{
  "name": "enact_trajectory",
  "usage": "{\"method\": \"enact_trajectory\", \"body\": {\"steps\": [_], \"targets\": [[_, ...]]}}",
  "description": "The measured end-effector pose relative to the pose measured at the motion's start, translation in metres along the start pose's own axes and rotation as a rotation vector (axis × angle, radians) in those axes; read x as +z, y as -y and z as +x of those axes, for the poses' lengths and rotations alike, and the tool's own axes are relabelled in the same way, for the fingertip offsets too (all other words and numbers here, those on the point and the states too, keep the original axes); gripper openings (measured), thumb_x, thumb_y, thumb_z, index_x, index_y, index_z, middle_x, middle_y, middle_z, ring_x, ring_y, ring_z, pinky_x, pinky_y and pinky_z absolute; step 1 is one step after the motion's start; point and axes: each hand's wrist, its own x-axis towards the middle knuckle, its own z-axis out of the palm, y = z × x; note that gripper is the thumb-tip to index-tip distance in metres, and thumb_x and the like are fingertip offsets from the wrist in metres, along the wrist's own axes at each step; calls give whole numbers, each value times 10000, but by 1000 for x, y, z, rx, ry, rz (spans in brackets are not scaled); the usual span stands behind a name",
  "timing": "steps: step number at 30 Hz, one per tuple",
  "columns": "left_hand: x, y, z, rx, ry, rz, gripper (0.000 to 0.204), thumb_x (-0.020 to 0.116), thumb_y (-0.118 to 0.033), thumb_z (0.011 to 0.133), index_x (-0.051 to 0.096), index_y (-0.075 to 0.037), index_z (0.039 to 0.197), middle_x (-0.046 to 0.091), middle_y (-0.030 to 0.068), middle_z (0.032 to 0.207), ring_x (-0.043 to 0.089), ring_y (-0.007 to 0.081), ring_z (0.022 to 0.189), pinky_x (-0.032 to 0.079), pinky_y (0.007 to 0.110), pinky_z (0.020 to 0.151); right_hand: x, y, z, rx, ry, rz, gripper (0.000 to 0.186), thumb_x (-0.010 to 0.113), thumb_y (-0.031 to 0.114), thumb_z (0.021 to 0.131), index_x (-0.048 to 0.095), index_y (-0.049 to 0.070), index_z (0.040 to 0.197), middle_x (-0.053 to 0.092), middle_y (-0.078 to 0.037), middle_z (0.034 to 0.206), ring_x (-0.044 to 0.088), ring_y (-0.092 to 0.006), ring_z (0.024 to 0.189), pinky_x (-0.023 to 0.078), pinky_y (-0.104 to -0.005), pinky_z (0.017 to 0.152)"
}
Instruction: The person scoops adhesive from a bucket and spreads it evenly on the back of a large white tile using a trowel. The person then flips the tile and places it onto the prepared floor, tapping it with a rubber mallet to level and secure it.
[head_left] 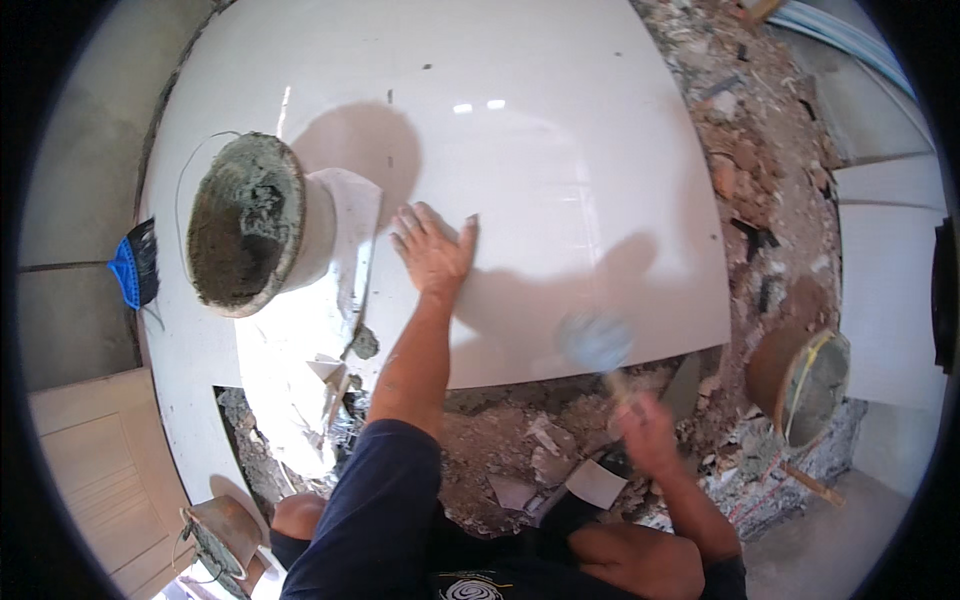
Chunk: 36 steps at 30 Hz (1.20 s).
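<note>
My left hand (433, 250) lies flat on the large glossy white floor tiles (560, 200), its fingers spread. In my right hand (648, 430) is the handle of a mallet, gripped with closed fingers. The pale, rounded mallet head (597, 341) is smeared by motion above the near edge of the tiles; whether it touches them I cannot tell. Left of my left hand stands a bucket (318, 235) crusted with grey mortar, a little wet mix inside. White plastic sheeting (290, 370) lies under and in front of it.
Broken rubble (520, 440) covers the ground before my knees and along the right side. A second bucket (770, 370) sits tilted at the right, near a wooden handle (812, 485). A blue broom head (133, 264) leans by the left wall. Another small bucket (225, 525) is at lower left.
</note>
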Motion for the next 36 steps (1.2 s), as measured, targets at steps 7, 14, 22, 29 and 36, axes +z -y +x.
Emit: {"method": "enact_trajectory", "body": {"steps": [7, 14, 22, 29, 36], "targets": [[-12, -3, 4, -51, 112, 57, 1045, 371, -743, 851, 163, 61, 1486, 158, 252, 1551, 69, 371, 1463, 40, 481, 1187, 16, 24, 97, -105, -342, 395, 327, 530, 195, 954, 492, -37, 1180, 569, -140, 759, 601, -261, 650, 489, -359, 621], [-10, -4, 5, -56, 107, 24, 1053, 388, -738, 848, 160, 72, 1482, 157, 251, 1550, 72, 370, 1462, 29, 482, 1187, 42, -12, 119, -11, -271, 138, 380, 525, 258, 974, 485, -48, 1196, 638, -257, 910, 627, -437, 828, 486, -459, 730], [-11, -8, 17, -45, 81, 11, 1040, 399, -730, 850, 191, 80, 1470, 177, 255, 1541, 83, 368, 1461, 42, 500, 1184, 10, 18, 140, -114, -201, -89, 340, 525, 233, 975, 502, -32, 1188, 603, -203, 798, 629, -275, 714, 491, -371, 649], [1, -21, 79, 151, 132, -33, 1048, 390, -765, 834, 177, 20, 1495, 152, 255, 1550, 80, 375, 1460, 72, 508, 1180, -11, 59, 216, -263, -421, 158, 336, 526, 236, 977, 490, -14, 1200, 604, -174, 770, 624, -221, 726, 503, -343, 684], [-5, -1, 98, 47, 137, -20, 1059, 379, -764, 838, 153, 33, 1497, 144, 262, 1552, 33, 365, 1468, 37, 487, 1188, 26, 66, 266, -185, -347, -22, 332, 506, 260, 986, 492, -15, 1173, 624, -178, 801, 630, -299, 730, 505, -370, 717]]}}
